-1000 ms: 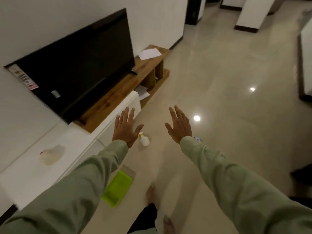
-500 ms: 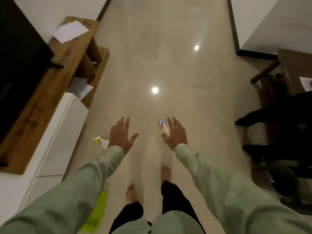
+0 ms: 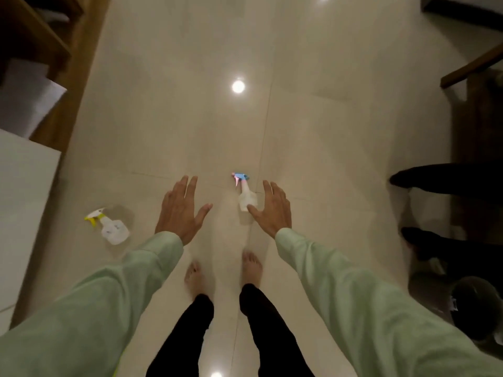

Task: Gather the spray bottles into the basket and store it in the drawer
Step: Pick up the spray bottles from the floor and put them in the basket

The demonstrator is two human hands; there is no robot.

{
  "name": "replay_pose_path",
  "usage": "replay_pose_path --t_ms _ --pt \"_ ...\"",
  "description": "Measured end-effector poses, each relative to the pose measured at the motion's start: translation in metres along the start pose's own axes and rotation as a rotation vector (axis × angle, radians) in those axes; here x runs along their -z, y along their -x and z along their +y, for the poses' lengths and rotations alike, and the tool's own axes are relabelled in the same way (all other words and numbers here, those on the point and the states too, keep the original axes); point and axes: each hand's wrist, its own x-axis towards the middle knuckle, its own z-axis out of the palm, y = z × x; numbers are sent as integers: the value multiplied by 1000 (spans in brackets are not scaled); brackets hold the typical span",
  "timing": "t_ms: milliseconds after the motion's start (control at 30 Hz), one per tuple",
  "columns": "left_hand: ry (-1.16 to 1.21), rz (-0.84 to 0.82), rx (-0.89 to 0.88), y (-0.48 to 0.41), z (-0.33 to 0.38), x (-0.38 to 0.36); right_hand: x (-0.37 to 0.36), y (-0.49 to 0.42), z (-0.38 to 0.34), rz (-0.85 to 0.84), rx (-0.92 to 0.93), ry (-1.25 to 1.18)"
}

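Glossy floor [image 3: 313, 126]: two scattered spray bottles [image 3: 246, 195]

A person stands barefoot on a pale tiled floor [image 3: 313, 137], both arms in light green sleeves stretched forward. The left hand [image 3: 181, 213] and right hand [image 3: 272, 210] are spread flat, palms down, holding nothing. A blue-topped bottle [image 3: 245, 195] stands on the floor just beside the right hand's thumb; whether they touch is unclear. A yellow-topped bottle [image 3: 110, 227] lies on the floor to the left of the left hand, apart from it. A wooden shelf [image 3: 68, 63] sits far left of the blue-topped bottle.
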Motion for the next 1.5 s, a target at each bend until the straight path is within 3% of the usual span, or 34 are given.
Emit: replay_pose_path --t_ms 333,567,767,1100,1233,1500 --pt "70 -110 19 -145 -89 -247 -216 -217 109 -97 -173 -140" --pt "127 -113 68 -161 -140 -321 -291 -271 135 -97 -295 -293" --pt "216 -31 156 -121 -154 -303 -292 -238 101 -51 -251 -380" --pt "364 216 440 67 -194 -177 -244 -61 -63 -351 61 -563" --pt "378 295 555 145 -222 -133 -243 13 -133 -409 106 -625" --pt "431 436 738 292 -330 -120 -338 128 -235 -544 170 -590"
